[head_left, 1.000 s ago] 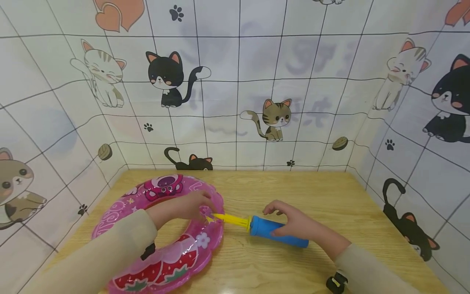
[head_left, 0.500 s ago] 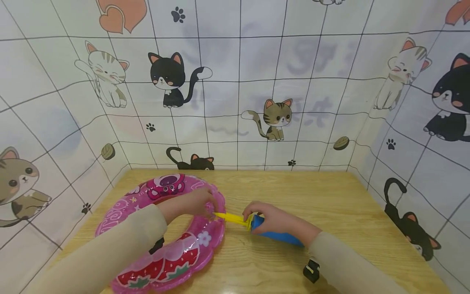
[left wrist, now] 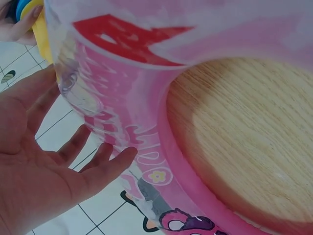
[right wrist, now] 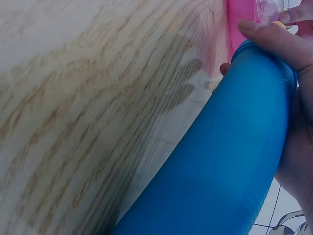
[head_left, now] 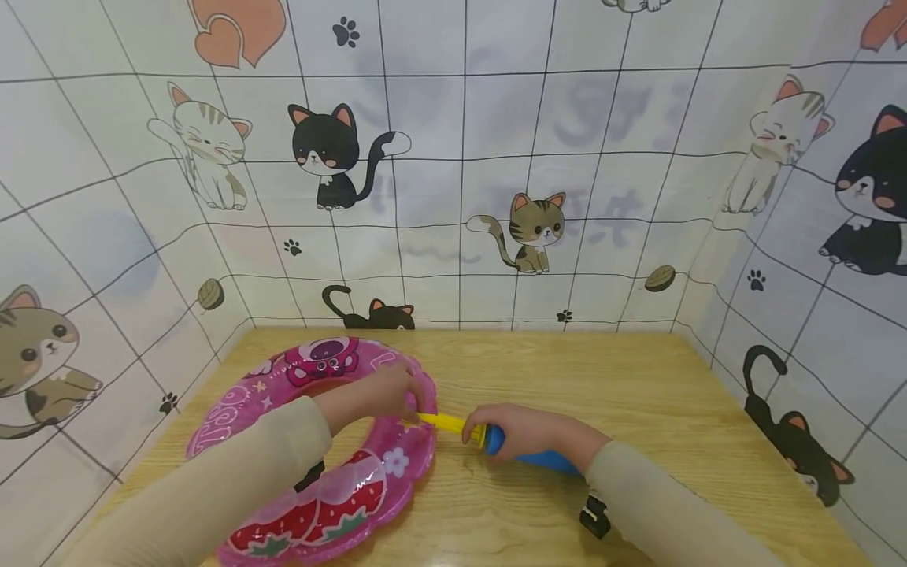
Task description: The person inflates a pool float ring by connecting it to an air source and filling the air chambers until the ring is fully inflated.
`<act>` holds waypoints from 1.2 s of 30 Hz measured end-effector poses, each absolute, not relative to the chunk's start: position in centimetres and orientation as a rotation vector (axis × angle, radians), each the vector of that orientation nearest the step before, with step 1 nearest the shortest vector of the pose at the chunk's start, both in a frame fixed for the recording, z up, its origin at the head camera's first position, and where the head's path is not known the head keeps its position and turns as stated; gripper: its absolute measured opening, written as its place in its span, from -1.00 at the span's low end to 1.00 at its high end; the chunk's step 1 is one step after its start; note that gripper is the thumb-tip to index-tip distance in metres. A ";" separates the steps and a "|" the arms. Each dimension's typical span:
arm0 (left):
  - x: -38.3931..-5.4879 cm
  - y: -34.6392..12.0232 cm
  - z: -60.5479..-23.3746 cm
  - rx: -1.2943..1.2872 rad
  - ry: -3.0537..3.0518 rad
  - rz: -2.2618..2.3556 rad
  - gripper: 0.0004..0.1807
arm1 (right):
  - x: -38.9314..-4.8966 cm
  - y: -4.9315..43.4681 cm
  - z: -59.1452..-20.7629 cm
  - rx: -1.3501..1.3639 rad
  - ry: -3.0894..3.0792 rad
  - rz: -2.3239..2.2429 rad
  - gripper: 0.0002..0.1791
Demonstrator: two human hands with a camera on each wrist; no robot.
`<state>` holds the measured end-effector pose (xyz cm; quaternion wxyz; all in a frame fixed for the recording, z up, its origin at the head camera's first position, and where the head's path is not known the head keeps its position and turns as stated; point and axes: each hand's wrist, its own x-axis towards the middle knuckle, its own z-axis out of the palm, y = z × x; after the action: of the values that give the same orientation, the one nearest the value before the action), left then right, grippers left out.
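A pink inflatable swim ring (head_left: 230,413), printed with strawberries and a bear, lies on the left side of the table. My left hand (head_left: 388,391) reaches across it and pinches at its right side, by the valve; the other fingers (left wrist: 110,169) spread loosely along the ring. The exact hold of its thumb and forefinger is partly hidden. A blue hand pump (right wrist: 220,142) points its yellow nozzle (head_left: 446,423) at that spot, the tip meeting the ring beside my left fingertips. My right hand (head_left: 531,429) grips the pump's front end, fingers curled over the blue barrel.
The wooden table (head_left: 567,362) extends behind and to the right of the pump. White cat-printed sheeting (head_left: 425,181) encloses it at the back and both sides. Black straps with small mounts (head_left: 595,516) sit at my wrists.
My right hand has moved left along the pump from hovering over the barrel and now grips its front end. The left hand has stayed at the ring's valve area, shifting only slightly.
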<state>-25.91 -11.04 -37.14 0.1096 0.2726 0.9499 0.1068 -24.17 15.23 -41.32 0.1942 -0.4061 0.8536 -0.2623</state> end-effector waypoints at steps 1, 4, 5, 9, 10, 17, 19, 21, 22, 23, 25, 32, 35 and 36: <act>-25.9 -11.0 -37.2 0.803 2.796 0.307 -0.89 | -24.1 15.2 -41.3 -1.125 2.395 -0.735 -0.51; -25.8 -10.9 -37.3 0.805 2.798 0.302 -0.87 | -24.1 15.3 -41.3 -1.092 2.395 -0.744 -0.53; -25.7 -10.9 -37.3 0.807 2.798 0.297 -0.87 | -24.1 15.3 -41.3 -1.087 2.394 -0.750 -0.53; -25.5 -11.0 -37.3 0.821 2.795 0.310 -0.86 | -24.2 15.4 -41.4 -1.081 2.390 -0.771 -0.53; -25.5 -11.1 -37.3 0.824 2.796 0.305 -0.85 | -24.2 15.4 -41.4 -1.082 2.391 -0.770 -0.54; -25.6 -11.1 -37.8 0.848 2.809 0.239 -0.88 | -24.2 15.3 -41.2 -1.082 2.387 -0.791 -0.54; -25.6 -11.1 -37.8 0.850 2.804 0.239 -0.89 | -24.2 15.3 -41.2 -1.076 2.391 -0.794 -0.52; -25.6 -11.1 -37.8 0.849 2.797 0.238 -0.88 | -24.2 15.2 -41.3 -1.076 2.397 -0.789 -0.51; -25.7 -11.1 -37.8 0.851 2.795 0.238 -0.88 | -24.2 15.2 -41.3 -1.075 2.397 -0.790 -0.51; -25.7 -11.1 -37.8 0.853 2.793 0.242 -0.88 | -24.2 15.2 -41.4 -1.074 2.398 -0.791 -0.52; -25.7 -11.1 -37.7 0.864 2.793 0.239 -0.89 | -24.2 15.2 -41.4 -1.072 2.401 -0.791 -0.53; -25.5 -11.0 -37.7 0.868 2.796 0.237 -0.91 | -24.2 15.4 -41.3 -1.095 2.389 -0.805 -0.54; -25.5 -11.0 -37.9 0.890 2.793 0.239 -0.90 | -24.2 15.5 -41.2 -1.088 2.372 -0.812 -0.55; -25.5 -11.1 -38.0 0.894 2.791 0.245 -0.89 | -24.2 15.5 -41.1 -1.085 2.366 -0.813 -0.55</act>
<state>-25.51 -11.06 -38.00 0.1002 0.3024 0.9443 0.0831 -24.23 15.50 -41.15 0.2057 -0.3894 0.8491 -0.2916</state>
